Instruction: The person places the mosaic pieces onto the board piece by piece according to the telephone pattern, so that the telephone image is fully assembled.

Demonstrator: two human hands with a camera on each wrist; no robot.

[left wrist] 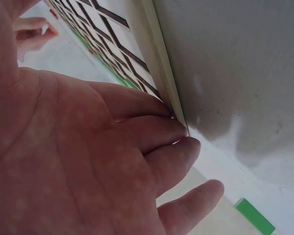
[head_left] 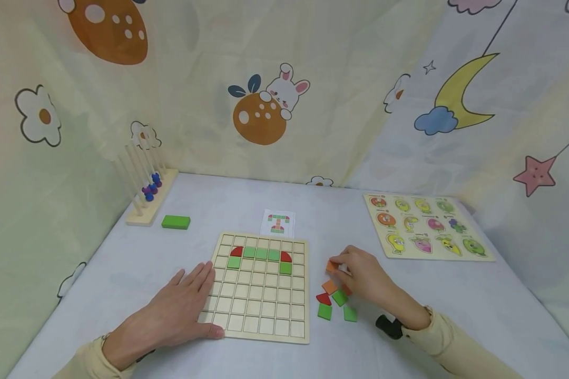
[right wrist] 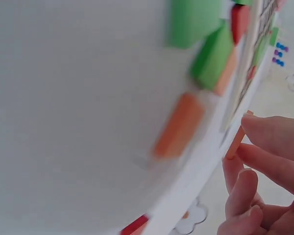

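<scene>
The wooden grid board (head_left: pixel 253 337) holds a row of green squares with a red quarter piece at each end and a green square (head_left: pixel 234 262) below each. My left hand (head_left: pixel 173 310) lies along the board's left edge, fingers straight, thumb on its lower left corner; in the left wrist view the fingertips touch the board's edge (left wrist: pixel 161 54). Right of the board, my right hand (head_left: pixel 365 273) pinches an orange square (head_left: pixel 332 267) between thumb and fingers, raised off the table in the right wrist view (right wrist: pixel 237 141). Below it lie loose orange, red (head_left: pixel 324 299) and green pieces (head_left: pixel 324 311).
A pattern card (head_left: pixel 278 223) lies behind the board. At the back left stand a peg rack (head_left: pixel 147 213) with small beads and a green block (head_left: pixel 176 222). A fruit picture board (head_left: pixel 429 227) lies at the back right, before a printed curtain.
</scene>
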